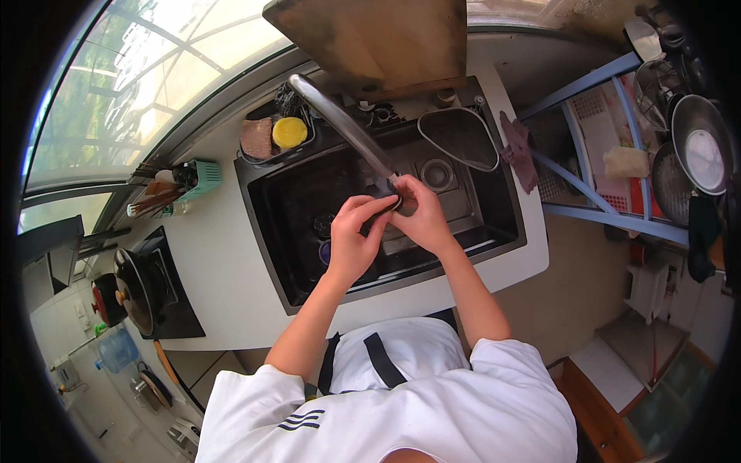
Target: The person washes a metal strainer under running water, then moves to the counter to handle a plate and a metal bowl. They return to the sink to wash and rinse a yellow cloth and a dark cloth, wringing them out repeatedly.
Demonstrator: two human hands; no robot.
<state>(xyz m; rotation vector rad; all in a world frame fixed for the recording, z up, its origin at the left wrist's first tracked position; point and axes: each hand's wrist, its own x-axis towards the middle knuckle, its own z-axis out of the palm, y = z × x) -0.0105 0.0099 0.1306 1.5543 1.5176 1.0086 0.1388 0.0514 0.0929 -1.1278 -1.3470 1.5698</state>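
Observation:
Both my hands are over a black double-area kitchen sink, just below the mouth of a metal faucet. A small round dark piece, perhaps a lid or ring, is pinched between the fingers of my left hand and my right hand. Water seems to run from the spout onto it. In the sink's left part, a dark perforated round piece lies on the bottom. A purple-blue round item sits beside it, partly hidden by my left hand.
A yellow round sponge and a brown scrubber sit in a caddy behind the sink. A mesh strainer rests over its back right corner, near a purple cloth. Left, a lidded pan stands on the cooktop.

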